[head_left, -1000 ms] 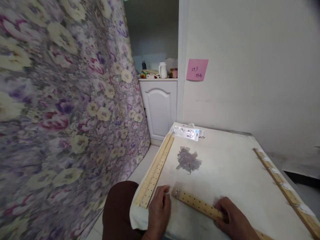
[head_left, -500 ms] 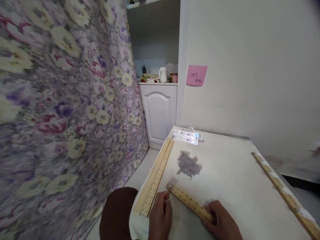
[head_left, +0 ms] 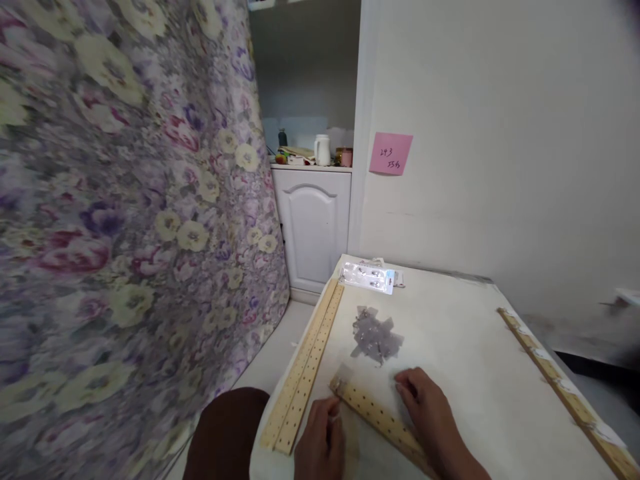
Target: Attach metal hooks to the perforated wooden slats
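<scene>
A pale wooden strip with rows of holes [head_left: 377, 412] lies aslant on the table in front of me. A small hook on a clear patch [head_left: 341, 380] sits at its far left end. Beside that end is my left hand [head_left: 320, 437], its fingers curled in and closed; what they pinch, if anything, is hidden. My right hand [head_left: 430, 410] hovers over the strip's right side with bent fingers slightly apart and nothing visible in them. Its forearm hides the strip's near end. Beyond the strip lies a heap of clear patches with metal hooks [head_left: 376, 335].
Two more perforated strips [head_left: 305, 373] lie along the table's left edge. A clear package [head_left: 367, 277] rests at the back. Along the right edge runs a strip with several white patches and hooks [head_left: 565, 383]. A floral curtain [head_left: 125, 233] hangs left, a wall behind.
My right hand has let go of the wooden strip's near end and moved up and slightly left, towards the heap. My left hand has stayed by the strip's far end.
</scene>
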Action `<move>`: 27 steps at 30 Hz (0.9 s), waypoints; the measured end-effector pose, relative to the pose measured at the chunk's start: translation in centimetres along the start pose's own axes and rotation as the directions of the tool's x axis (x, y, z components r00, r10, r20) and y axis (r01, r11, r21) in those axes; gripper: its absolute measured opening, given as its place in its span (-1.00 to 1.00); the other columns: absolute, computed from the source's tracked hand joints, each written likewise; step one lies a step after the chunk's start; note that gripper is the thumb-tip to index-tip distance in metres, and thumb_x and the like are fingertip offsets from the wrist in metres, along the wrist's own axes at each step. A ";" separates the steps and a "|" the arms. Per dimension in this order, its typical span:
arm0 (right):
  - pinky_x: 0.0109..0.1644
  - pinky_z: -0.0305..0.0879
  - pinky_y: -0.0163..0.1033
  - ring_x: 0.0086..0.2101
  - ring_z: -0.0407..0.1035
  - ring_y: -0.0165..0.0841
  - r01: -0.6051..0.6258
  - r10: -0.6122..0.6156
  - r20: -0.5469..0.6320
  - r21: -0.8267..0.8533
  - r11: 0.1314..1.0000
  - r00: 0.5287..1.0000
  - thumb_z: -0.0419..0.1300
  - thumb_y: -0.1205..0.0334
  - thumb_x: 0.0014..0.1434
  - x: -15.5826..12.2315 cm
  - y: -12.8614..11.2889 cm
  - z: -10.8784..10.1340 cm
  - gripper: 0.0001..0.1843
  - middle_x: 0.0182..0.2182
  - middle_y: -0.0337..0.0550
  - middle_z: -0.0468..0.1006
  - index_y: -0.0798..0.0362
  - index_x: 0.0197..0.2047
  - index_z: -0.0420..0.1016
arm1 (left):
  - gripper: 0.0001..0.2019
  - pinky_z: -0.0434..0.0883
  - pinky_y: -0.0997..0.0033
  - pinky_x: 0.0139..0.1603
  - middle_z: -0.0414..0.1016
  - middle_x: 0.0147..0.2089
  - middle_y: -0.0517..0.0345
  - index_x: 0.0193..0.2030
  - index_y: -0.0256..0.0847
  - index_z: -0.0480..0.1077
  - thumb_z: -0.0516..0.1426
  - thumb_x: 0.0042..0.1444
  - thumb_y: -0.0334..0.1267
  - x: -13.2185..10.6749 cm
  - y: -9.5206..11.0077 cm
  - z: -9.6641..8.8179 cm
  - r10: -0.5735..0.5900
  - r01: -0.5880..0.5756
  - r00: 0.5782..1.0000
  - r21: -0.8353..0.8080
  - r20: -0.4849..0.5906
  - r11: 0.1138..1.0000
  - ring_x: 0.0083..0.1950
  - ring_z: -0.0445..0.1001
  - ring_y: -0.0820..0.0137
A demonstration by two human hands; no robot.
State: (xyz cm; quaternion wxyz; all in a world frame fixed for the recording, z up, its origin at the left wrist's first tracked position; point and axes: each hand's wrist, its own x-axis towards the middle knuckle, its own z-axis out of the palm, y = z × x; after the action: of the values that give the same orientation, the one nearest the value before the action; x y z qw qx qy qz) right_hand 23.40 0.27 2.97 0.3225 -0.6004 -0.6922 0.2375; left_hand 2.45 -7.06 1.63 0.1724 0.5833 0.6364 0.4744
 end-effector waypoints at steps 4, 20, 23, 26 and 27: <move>-0.23 0.29 -0.25 -0.32 0.40 -0.32 0.047 -0.051 -0.044 -0.090 0.995 0.998 0.02 0.31 0.10 3.2 -0.8 2.4 -0.72 -0.26 -0.17 0.44 -0.06 -0.14 0.45 | -0.78 0.43 0.28 -0.21 0.48 -0.25 0.05 -0.18 -0.12 0.41 -0.01 0.15 -0.15 -0.1 -0.6 0.7 -0.001 -0.001 0.999 -0.054 -0.036 0.999 -0.23 0.46 0.25; -0.49 0.17 -0.30 -0.60 0.26 -0.38 -0.175 0.149 0.094 0.600 0.780 0.984 0.10 0.01 0.08 2.0 -0.3 2.0 -0.76 -0.65 -0.33 0.35 0.01 -0.44 0.31 | -0.78 0.42 0.34 -0.23 0.49 -0.27 0.09 -0.18 -0.12 0.42 0.00 0.16 -0.15 0.0 0.0 0.4 0.006 -0.007 0.999 -0.018 -0.037 1.000 -0.25 0.47 0.28; -0.51 0.18 -0.32 -0.62 0.25 -0.43 -0.192 0.132 0.140 0.658 0.728 0.981 0.12 -0.04 0.08 1.7 -0.4 2.0 -0.71 -0.65 -0.34 0.34 0.04 -0.40 0.35 | -0.80 0.42 0.39 -0.23 0.50 -0.28 0.12 -0.19 -0.11 0.43 0.01 0.17 -0.17 0.2 0.7 0.0 0.004 -0.004 1.000 0.014 0.020 1.000 -0.26 0.49 0.32; -0.55 0.13 -0.35 -0.65 0.20 -0.49 -0.191 0.086 0.180 0.728 0.658 0.980 0.20 -0.04 0.04 1.4 -0.8 1.9 -0.69 -0.64 -0.36 0.31 0.07 -0.38 0.40 | -0.79 0.40 0.43 -0.29 0.51 -0.32 0.15 -0.22 -0.11 0.43 0.01 0.18 -0.14 0.2 1.4 -0.3 -0.039 0.038 0.996 0.016 0.075 0.999 -0.34 0.49 0.35; -0.56 0.12 -0.35 -0.66 0.19 -0.50 -0.190 0.063 0.196 0.745 0.640 0.979 0.22 -0.04 0.03 1.3 -0.9 1.8 -0.69 -0.65 -0.37 0.32 0.07 -0.38 0.42 | -0.78 0.40 0.44 -0.32 0.51 -0.35 0.16 -0.23 -0.12 0.43 0.01 0.19 -0.11 0.1 1.6 -0.3 -0.055 0.055 0.995 0.001 0.085 0.998 -0.37 0.48 0.36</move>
State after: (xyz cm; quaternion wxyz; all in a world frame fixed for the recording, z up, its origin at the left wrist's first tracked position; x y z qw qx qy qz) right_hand 21.35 1.55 2.62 0.4730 -0.4371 -0.5075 0.5724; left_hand 3.12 -7.31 3.12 0.2127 0.5851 0.6440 0.4446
